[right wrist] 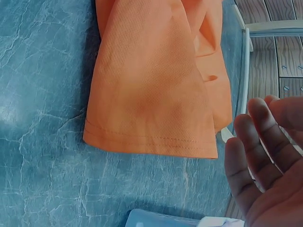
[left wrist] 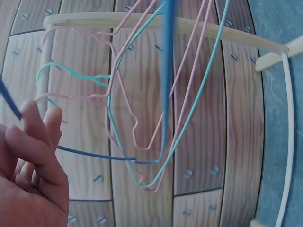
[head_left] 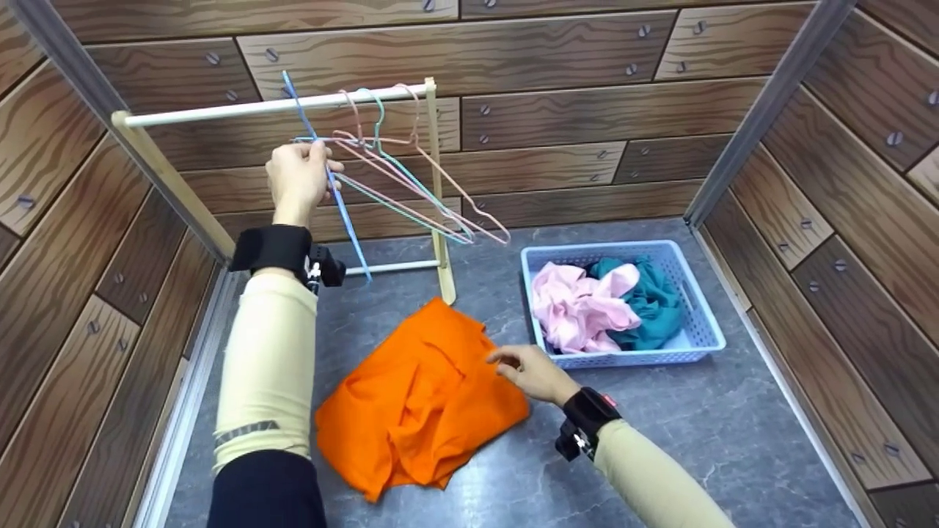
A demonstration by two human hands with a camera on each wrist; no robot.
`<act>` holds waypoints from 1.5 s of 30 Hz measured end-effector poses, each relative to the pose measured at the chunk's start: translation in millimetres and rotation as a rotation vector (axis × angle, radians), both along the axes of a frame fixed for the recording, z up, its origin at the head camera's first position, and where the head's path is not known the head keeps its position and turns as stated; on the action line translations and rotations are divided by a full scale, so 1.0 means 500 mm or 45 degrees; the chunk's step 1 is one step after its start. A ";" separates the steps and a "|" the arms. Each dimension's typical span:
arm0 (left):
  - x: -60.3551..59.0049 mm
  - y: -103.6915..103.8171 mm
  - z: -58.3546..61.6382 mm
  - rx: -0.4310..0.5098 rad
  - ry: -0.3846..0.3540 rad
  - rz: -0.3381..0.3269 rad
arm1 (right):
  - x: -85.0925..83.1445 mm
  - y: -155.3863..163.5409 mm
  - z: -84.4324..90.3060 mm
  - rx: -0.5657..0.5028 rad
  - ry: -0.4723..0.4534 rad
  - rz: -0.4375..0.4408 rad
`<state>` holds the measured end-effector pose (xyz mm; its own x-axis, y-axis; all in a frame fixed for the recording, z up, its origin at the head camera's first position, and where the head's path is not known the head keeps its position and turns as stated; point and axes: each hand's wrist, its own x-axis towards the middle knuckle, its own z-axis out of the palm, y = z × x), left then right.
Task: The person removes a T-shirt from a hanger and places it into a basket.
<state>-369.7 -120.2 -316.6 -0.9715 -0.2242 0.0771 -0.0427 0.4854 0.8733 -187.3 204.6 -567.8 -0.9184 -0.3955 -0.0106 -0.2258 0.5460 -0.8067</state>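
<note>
My left hand [head_left: 299, 176] pinches a blue clothes hanger [head_left: 345, 213] near its neck, up by the rack's white rail [head_left: 220, 114]. In the left wrist view, the fingers [left wrist: 40, 161] curl at the blue hanger's neck, and its bar [left wrist: 165, 85] crosses in front of other hangers. Those pink and teal hangers [head_left: 378, 121] hang from the rail just right of the hand. My right hand [head_left: 534, 372], fingers loosely bent and holding nothing, hovers over the right edge of an orange garment [head_left: 425, 403]. That garment lies crumpled on the grey floor, a hemmed edge [right wrist: 151, 144] showing in the right wrist view.
A light blue basket [head_left: 697, 293] stands at the right, with a pink garment [head_left: 579, 304] and a teal garment [head_left: 653, 308] bundled inside. Wood-patterned walls [head_left: 550, 51] enclose the space. The rack's wooden post [head_left: 438, 191] rises behind the orange garment.
</note>
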 end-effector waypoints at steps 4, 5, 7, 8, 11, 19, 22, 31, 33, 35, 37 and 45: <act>-0.006 -0.017 -0.020 -0.072 -0.048 0.028 | 0.002 -0.011 -0.007 0.011 -0.005 0.013; -0.006 -0.023 -0.025 -0.096 -0.062 0.023 | 0.002 -0.013 -0.008 0.018 0.001 0.018; -0.002 -0.032 -0.032 -0.152 -0.078 0.013 | 0.000 -0.016 -0.011 0.035 0.023 0.032; -0.001 -0.037 -0.036 -0.159 -0.085 0.005 | 0.000 -0.017 -0.013 0.041 0.031 0.040; 0.004 -0.047 -0.047 -0.132 -0.104 -0.014 | -0.001 -0.022 -0.015 0.049 0.049 0.066; 0.029 -0.070 -0.092 -0.151 -0.075 -0.060 | -0.005 -0.053 -0.024 0.131 0.126 0.070; 0.047 -0.083 -0.122 -0.206 -0.110 -0.076 | -0.005 -0.070 -0.031 0.276 0.147 -0.027; 0.136 -0.104 -0.291 -0.446 -0.231 -0.201 | 0.019 -0.123 -0.093 0.601 0.123 0.015; 0.154 -0.096 -0.330 -0.395 -0.275 -0.222 | 0.029 -0.125 -0.110 0.691 0.095 0.063; 0.170 -0.087 -0.360 -0.365 -0.310 -0.257 | 0.036 -0.118 -0.126 0.776 0.068 0.080; 0.183 -0.079 -0.379 -0.356 -0.326 -0.295 | 0.039 -0.104 -0.136 0.840 0.042 0.057; 0.217 -0.080 -0.392 -0.410 -0.325 -0.357 | 0.023 -0.026 -0.129 1.008 0.092 -0.183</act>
<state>-261.0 -160.1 -512.7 -0.9878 0.0447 -0.1490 -0.0649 0.7519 0.6560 -175.7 191.3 -632.3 -0.9689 -0.1733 -0.1765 -0.1467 0.9771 -0.1541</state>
